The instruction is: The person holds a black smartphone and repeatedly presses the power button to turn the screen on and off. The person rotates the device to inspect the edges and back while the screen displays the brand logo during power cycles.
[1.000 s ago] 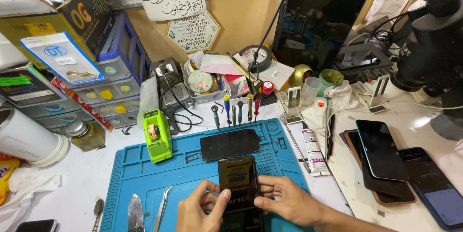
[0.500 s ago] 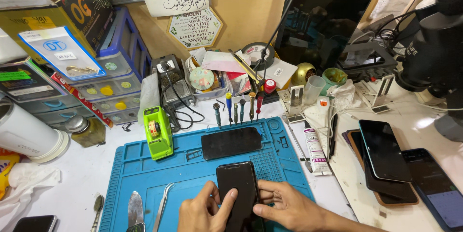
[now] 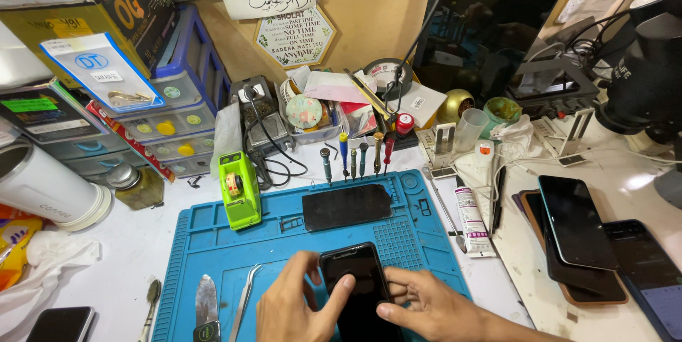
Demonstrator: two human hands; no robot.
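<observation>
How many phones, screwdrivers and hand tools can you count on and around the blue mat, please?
Phones: 5 – one under both hands, three stacked at right, one at bottom left
Loose dark screen panel: 1
Upright screwdrivers: 5
Flat tools on the mat's left part: 2
Total: 13

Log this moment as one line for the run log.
left hand: on black phone, thumb on screen | right hand: touching phone's right edge | phone: flat on blue mat | nearby: tweezers, dark panel
</observation>
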